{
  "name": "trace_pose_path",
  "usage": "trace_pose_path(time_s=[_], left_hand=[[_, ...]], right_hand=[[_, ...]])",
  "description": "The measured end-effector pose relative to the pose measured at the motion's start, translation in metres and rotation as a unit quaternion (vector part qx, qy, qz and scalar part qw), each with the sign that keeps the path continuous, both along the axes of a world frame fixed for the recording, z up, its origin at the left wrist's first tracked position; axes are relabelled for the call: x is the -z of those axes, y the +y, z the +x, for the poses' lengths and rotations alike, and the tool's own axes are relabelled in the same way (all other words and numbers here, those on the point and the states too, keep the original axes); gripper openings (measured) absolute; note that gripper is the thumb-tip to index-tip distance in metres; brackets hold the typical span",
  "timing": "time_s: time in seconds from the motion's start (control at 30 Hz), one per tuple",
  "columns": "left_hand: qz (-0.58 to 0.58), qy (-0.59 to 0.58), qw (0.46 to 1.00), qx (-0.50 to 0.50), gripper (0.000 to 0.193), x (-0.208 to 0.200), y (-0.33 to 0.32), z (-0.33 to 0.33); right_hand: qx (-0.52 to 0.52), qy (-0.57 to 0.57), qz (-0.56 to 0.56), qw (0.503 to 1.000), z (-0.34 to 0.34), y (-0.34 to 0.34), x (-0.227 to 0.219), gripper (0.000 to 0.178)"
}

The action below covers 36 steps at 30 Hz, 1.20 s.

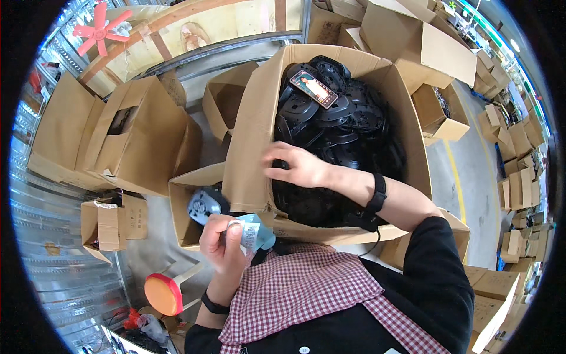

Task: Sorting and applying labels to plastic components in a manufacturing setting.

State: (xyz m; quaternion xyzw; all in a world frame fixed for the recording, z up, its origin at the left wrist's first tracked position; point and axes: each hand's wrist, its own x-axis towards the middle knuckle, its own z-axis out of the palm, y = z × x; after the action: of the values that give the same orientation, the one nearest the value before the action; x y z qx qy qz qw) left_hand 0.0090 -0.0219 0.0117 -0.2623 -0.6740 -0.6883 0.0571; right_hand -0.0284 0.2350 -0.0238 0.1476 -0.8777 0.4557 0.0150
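My left hand pinches a sheet of printed white labels with light-blue backing, close in front of my apron. My right hand is over the left wall of a large cardboard box. Its fingers are bent, with a gap between thumb and fingers and nothing visible in them. Black moulded plastic housings fill that box in a heap. A phone with a lit screen lies on the heap. One dark housing, slightly blurred, is at a smaller open box beyond my left hand; whether it rests there is unclear.
Open cardboard boxes stand to the left, and more at the back right. A stool with an orange seat is at the lower left. A pink fan hangs at the upper left. A yellow floor line runs along the right.
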Motion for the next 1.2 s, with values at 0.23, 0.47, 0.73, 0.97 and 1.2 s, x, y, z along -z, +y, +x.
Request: trace_pose_path(time_s=[0.23, 0.47, 0.73, 0.97, 1.2], left_hand=[[0.037, -0.157, 0.987, 0.015, 0.012, 0.011, -0.002, -0.005], [0.101, -0.264, 0.958, 0.056, 0.012, 0.002, 0.013, -0.002], [0.097, -0.250, 0.962, 0.045, 0.009, 0.012, 0.011, -0.008], [0.050, -0.270, 0.957, 0.092, 0.009, 0.010, 0.026, -0.011], [-0.031, -0.227, 0.966, 0.122, 0.012, 0.009, 0.039, -0.012]], right_hand=[[-0.224, -0.284, 0.412, 0.836, 0.046, 0.053, 0.111, 0.039], [-0.276, -0.343, 0.349, 0.827, 0.062, 0.069, 0.188, 0.050], [-0.115, 0.036, 0.349, 0.929, 0.035, 0.078, 0.063, 0.011], [0.176, -0.164, -0.292, 0.926, 0.056, 0.059, -0.017, 0.016], [0.223, -0.176, -0.649, 0.706, 0.088, -0.003, -0.051, 0.016]])
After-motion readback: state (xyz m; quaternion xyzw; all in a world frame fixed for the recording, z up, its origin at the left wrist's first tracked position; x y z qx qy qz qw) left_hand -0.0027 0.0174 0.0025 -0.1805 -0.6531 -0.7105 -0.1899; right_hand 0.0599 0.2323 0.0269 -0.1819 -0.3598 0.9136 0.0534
